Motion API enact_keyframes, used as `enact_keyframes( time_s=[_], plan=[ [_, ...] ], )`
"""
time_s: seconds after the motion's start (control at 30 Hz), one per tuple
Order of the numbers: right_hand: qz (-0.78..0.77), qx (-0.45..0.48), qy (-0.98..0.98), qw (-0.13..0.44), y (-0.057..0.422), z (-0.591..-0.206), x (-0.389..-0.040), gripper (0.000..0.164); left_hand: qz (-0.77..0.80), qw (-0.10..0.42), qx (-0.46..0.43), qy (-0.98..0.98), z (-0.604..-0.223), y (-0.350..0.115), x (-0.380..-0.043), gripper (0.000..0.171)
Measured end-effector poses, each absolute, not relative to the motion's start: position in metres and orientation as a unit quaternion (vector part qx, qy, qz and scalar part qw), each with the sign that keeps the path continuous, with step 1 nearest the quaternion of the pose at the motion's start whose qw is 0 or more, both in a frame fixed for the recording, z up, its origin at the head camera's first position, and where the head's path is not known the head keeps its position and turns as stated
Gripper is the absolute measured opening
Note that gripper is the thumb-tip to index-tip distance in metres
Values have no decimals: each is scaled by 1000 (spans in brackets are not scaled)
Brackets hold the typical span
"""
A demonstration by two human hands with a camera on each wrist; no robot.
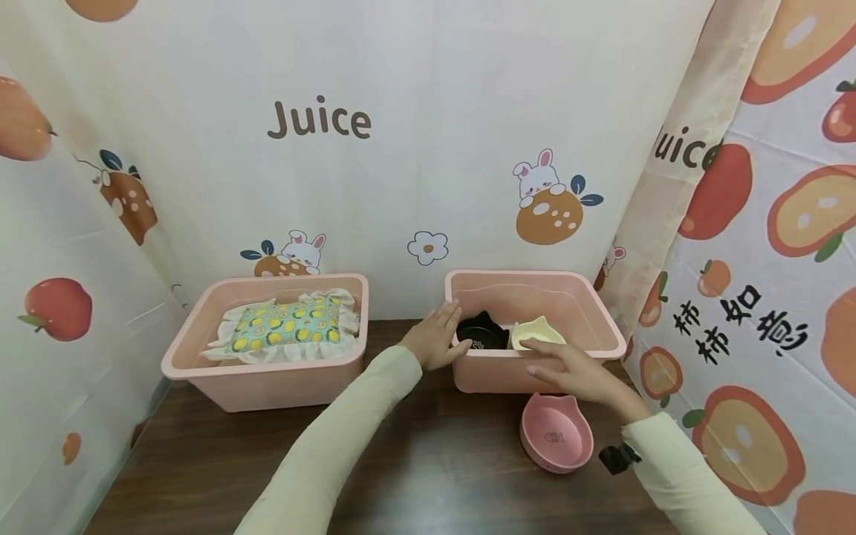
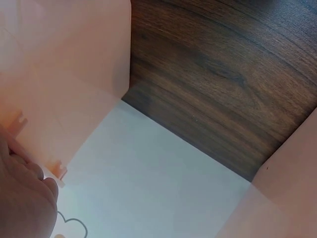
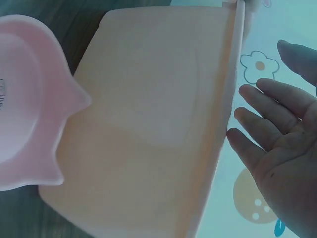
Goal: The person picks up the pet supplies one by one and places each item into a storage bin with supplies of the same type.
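My left hand [image 1: 433,338] lies at the front left corner of the right pink bin [image 1: 498,377], touching its rim, thumb spread from the fingers. Over that bin's front rim, my right hand [image 1: 580,374] hovers with loosely extended fingers and holds nothing; its palm shows in the right wrist view. Inside the bin sit a black cat-eared bowl [image 1: 491,339] on the left and a pale yellow cat-eared bowl [image 1: 538,330] beside it, both partly hidden. A pink cat-eared bowl [image 1: 556,433] with a fish-bone print stands on the table in front of the bin, below my right hand.
A second pink bin [image 1: 287,386] stands at the left, holding a small lemon-print cushion [image 1: 287,325] with white ruffles. Dark wooden table [image 1: 414,461] lies between and before the bins. Fruit-printed curtains [image 1: 428,171] hang close behind and on both sides.
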State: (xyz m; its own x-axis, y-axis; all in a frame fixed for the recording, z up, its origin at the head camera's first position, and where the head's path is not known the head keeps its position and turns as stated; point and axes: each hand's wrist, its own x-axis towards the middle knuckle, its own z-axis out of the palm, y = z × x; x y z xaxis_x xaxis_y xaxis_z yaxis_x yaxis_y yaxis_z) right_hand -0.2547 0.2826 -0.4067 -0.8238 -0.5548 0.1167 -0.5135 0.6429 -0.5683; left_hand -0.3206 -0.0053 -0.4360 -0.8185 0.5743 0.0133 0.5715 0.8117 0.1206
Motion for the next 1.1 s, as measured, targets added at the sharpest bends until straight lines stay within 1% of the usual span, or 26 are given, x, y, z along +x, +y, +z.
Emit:
enact_keyframes(
  time_s=[0.13, 0.27, 0.4, 0.53, 0.67, 0.8, 0.97, 1.1],
  plan=[
    [-291, -289, 912, 10, 292, -413, -235, 53, 61, 11, 300, 952, -436, -6, -320, 75],
    [-271, -287, 918, -38, 298, -429, -219, 53, 61, 10, 301, 952, -437, -6, -321, 75],
    [-257, -290, 919, -76, 300, -456, -204, 54, 63, 10, 300, 952, -438, -6, -321, 75],
    [-263, -294, 914, -99, 302, -487, -190, 57, 73, 5, 304, 950, -439, -6, -321, 75],
    [-285, -294, 905, -117, 303, -512, -179, 54, 76, 2, 305, 949, -440, -6, -322, 75],
    [-301, -287, 902, -119, 302, -528, -171, 46, 77, -1, 303, 950, -441, -6, -323, 75],
    [-297, -283, 907, -92, 301, -539, -166, 47, 78, -7, 306, 949, -443, -6, -324, 75],
    [-282, -285, 914, -67, 301, -546, -163, 49, 77, 0, 304, 950, -442, -6, -322, 75]
  ],
)
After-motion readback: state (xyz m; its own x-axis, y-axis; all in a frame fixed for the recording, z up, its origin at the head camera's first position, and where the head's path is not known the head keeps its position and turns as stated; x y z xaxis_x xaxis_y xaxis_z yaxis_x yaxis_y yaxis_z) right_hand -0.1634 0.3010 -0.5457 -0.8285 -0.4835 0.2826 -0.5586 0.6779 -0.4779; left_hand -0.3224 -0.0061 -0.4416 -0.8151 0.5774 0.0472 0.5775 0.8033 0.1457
